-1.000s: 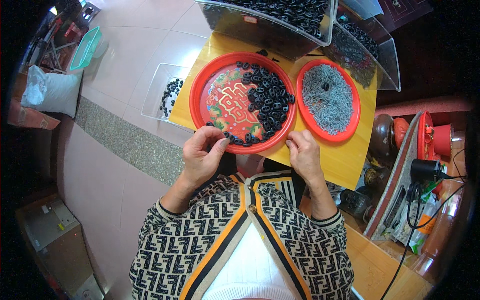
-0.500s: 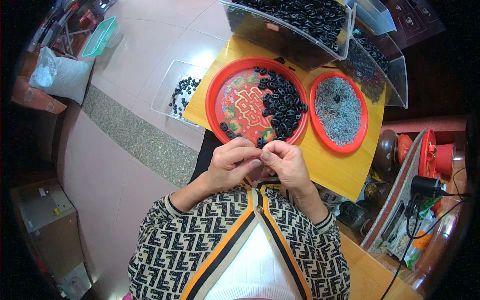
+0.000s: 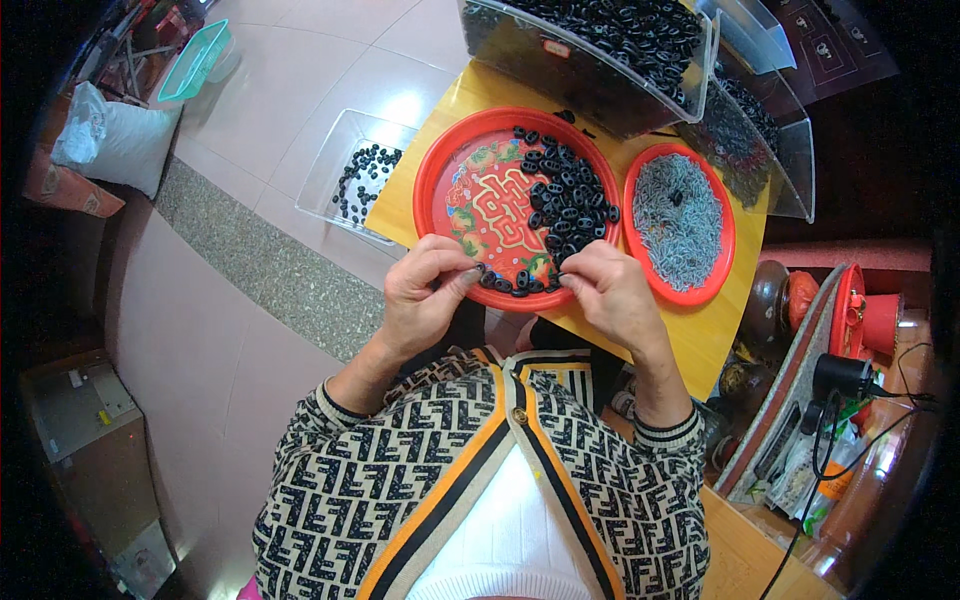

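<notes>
Two hands meet at the near rim of the large red tray, as I see it: the left hand, fingers curled, pinches a small black ring; the right hand, knuckles up, fingers bent together, its grip I cannot tell, beside the black rings.

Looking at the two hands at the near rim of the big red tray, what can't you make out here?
Head view only:
- Whether the left hand pinches a black piece: fingertips curl over it.
- What the right hand holds: palm faces down.
- The shape of the grey bits in the small red tray: too small.
- The clear bin of black pieces: cut off by the top edge.
</notes>
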{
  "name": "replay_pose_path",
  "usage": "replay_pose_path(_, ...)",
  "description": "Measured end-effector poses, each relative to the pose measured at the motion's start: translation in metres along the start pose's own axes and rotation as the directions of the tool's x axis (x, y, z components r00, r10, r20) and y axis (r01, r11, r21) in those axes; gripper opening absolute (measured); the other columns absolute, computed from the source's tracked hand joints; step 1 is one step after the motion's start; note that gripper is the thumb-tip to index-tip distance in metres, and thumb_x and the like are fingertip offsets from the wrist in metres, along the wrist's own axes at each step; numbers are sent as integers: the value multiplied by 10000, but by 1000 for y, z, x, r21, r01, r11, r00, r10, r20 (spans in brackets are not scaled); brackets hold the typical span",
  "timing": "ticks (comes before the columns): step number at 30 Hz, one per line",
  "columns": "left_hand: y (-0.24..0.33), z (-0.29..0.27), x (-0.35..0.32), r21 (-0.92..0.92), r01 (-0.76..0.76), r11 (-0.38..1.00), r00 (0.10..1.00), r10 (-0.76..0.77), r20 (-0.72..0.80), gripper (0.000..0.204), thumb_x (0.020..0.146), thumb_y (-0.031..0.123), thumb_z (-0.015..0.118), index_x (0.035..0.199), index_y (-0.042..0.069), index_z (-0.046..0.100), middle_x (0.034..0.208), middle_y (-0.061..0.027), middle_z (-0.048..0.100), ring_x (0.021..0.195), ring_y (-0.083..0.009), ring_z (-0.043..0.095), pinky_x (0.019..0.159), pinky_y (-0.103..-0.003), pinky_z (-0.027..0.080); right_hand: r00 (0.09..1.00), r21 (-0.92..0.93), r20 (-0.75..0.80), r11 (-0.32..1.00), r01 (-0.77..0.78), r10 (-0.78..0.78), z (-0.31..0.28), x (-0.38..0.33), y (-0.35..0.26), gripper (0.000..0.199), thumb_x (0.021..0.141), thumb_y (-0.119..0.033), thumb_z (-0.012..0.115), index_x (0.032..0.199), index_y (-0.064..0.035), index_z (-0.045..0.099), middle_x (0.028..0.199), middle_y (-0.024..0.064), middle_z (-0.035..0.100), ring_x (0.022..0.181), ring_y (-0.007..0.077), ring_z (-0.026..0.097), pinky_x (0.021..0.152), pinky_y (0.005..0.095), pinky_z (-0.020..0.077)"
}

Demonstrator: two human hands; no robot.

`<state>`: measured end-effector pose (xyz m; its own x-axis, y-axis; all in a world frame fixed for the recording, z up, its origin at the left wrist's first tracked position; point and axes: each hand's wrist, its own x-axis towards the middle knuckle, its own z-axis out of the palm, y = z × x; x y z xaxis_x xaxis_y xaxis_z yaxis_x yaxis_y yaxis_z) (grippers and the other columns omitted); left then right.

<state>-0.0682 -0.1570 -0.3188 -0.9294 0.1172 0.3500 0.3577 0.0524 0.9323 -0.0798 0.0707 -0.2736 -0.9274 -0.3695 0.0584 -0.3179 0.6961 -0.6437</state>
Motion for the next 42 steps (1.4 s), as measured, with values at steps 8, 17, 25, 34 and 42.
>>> replay_pose_path(8,4,-1,-1,-25,72,997,997,-73,-9,89,719,-45,617,794,-26,573,816,-71,538,744,-116,506,631,-214,405,970,-412,239,908,73,31,17,11,-11,92,658,-77,598,746,-53,607,727,133,549,740,301,565,643,385,476)
replay_pose_path(17,6,1,4,-286,183,940,983,-182,29,67,757,2,603,806,-28,568,824,-63,541,751,-114,499,672,-236,413,997,-106,46,993,60,-55,15,19,-12,136,721,-59,579,839,4,560,742,139,565,719,273,574,610,363,477)
replay_pose_path(25,6,19,8,-631,432,644,899,-361,247,66,788,29,583,840,-10,577,822,-19,567,757,-84,538,682,-207,453,930,961,233,78,-265,286,42,22,-14,128,845,-67,515,949,-17,571,801,19,589,624,54,535,527,166,434)
replay_pose_path(34,6,26,11,-686,494,534,852,-454,260,82,806,37,560,874,-7,547,782,-52,574,674,-98,536,611,-204,441,931,943,163,225,-244,326,46,16,-23,37,818,-54,544,837,-24,556,745,28,571,624,64,522,517,177,427)
replay_pose_path(42,-1,28,10,-722,512,465,838,-454,302,84,815,49,553,875,-9,539,775,-54,567,667,-115,540,619,-220,455,906,886,189,331,-323,378,38,14,-29,64,805,-44,558,860,-17,573,684,3,565,576,42,508,514,163,416)
